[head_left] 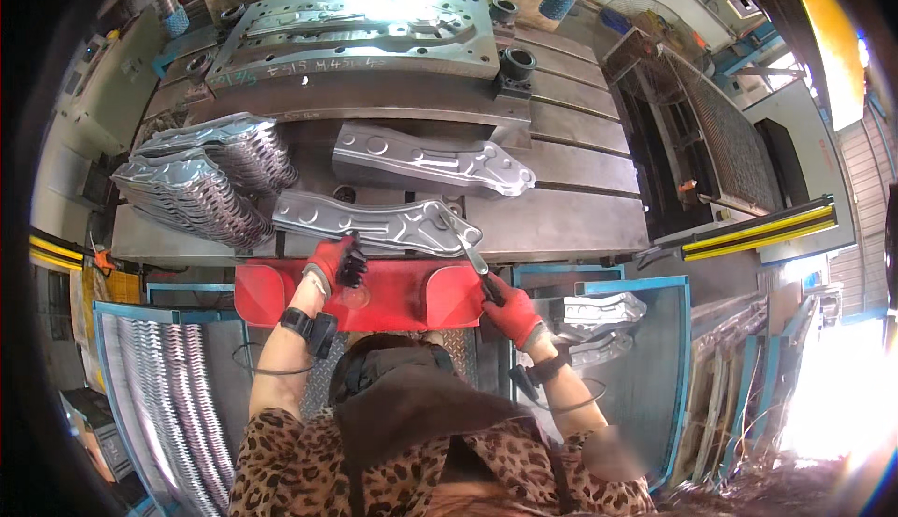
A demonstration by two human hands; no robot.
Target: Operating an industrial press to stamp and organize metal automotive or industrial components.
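Observation:
A long, grey stamped metal panel [360, 222] with raised ribs and round embosses lies at the near edge of the press bed. My left hand [337, 262], in a red glove with dark fingers, is at its front edge, fingers curled and the topmost finger over the rim. My right hand [513, 314], also red-gloved, is closed round the dark handle of a hand tool with a flat metal shaft [475, 257]. The shaft slants up to the panel's right end; its exact tip is hard to make out. A second stamped panel [426, 157] lies just beyond.
Stacked stamped panels [201, 180] stand at left on the slotted press bed [585, 213]. Behind is a die block [355, 58] with guide bushings. A red tray-like piece [393, 300] sits before the bed. Blue-framed racks [687, 358] flank me; the left one holds rows of panels.

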